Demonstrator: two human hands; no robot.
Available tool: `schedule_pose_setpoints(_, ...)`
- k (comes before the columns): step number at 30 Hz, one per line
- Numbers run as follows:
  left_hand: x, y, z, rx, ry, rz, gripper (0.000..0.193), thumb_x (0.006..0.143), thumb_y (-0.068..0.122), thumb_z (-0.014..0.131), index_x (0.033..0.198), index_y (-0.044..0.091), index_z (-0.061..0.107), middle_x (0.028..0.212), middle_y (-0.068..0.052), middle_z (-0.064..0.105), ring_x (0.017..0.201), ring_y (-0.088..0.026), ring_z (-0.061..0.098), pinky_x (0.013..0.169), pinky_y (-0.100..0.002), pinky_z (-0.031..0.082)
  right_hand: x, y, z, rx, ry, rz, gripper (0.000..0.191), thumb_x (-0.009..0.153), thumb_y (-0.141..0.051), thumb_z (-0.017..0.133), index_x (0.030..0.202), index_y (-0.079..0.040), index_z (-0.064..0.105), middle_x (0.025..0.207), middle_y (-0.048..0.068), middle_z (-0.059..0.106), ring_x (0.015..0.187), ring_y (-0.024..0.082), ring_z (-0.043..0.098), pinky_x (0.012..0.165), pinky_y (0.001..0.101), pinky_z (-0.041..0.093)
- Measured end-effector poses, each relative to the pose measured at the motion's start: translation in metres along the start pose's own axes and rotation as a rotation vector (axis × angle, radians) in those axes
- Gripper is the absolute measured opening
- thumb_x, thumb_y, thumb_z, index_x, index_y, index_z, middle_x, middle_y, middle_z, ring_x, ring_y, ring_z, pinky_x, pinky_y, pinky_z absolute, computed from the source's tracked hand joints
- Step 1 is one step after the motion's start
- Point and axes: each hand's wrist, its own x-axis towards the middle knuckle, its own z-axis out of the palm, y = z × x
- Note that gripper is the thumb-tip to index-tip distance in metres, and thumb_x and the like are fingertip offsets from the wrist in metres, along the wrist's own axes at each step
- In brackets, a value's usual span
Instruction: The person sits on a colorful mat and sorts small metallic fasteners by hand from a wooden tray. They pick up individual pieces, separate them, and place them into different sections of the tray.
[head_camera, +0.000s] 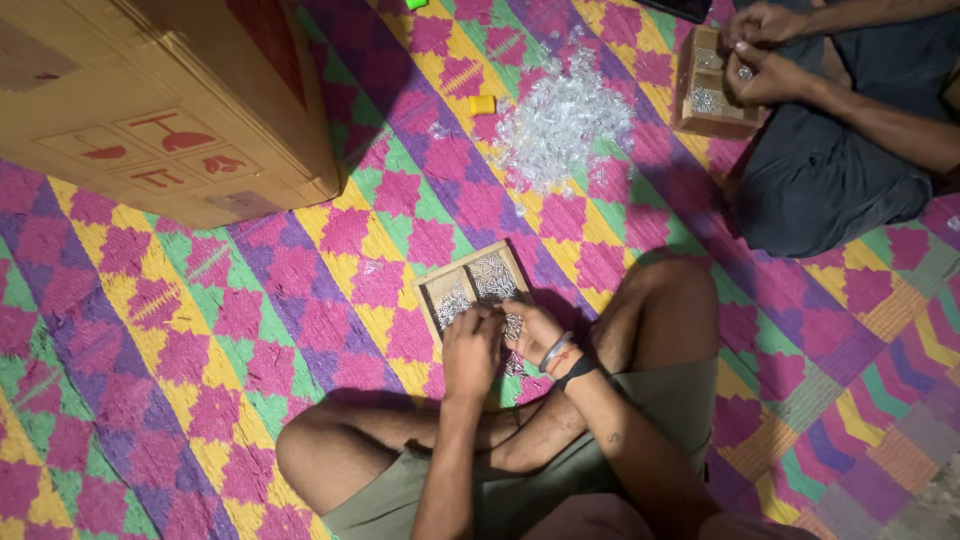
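Note:
I sit cross-legged on a patterned mat. A small wooden tray (432, 291) with compartments of tiny silvery metal parts (490, 276) lies just beyond my shins. My left hand (470, 350) hovers at the tray's near edge, fingers curled together over small parts. My right hand (536, 333), with bangles and a black band at the wrist, sits beside it, fingers pinched on small silvery pieces. What exactly each hand grips is too small to tell.
A large cardboard box (170, 100) stands at the upper left. A heap of clear plastic bits (560, 120) lies on the mat ahead, with a yellow object (483, 104) beside it. Another person (850, 130) sits at the upper right, hands over a second wooden tray (690, 115).

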Motion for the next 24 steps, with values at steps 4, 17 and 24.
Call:
schedule_pose_setpoints(4,0.003,-0.003,-0.001,0.0,0.081,0.007,0.015,0.088,0.02,0.075,0.095,0.008,0.076,0.094,-0.009,0.066,0.089,-0.031,0.061,0.079,-0.044,0.047,-0.003,-0.001,0.005,0.01,-0.048,-0.003,0.012,0.098,-0.019,0.061,0.107,-0.014,0.069,0.1,-0.001,0.071,0.09,0.012,0.065,0.074,0.03,0.051)
schedule_pose_setpoints(17,0.0,-0.031,0.014,-0.71,0.124,-0.34,0.014,0.09,0.004,0.074,0.104,0.002,0.076,0.097,-0.011,0.077,0.086,-0.016,0.073,0.077,-0.028,0.058,-0.014,0.001,0.012,-0.248,-0.078,-0.083,0.01,0.095,-0.017,0.07,0.098,-0.007,0.073,0.079,0.002,0.067,0.066,0.012,0.06,0.057,0.0253,0.046)
schedule_pose_setpoints(24,-0.003,-0.042,0.021,-0.732,0.075,-0.375,0.013,0.089,0.003,0.076,0.102,0.0,0.078,0.095,-0.01,0.079,0.084,-0.014,0.072,0.078,-0.028,0.058,-0.014,0.005,0.01,-0.231,-0.127,-0.034,0.011,0.097,-0.016,0.071,0.096,-0.006,0.072,0.075,0.0,0.064,0.059,0.008,0.055,0.052,0.0213,0.043)
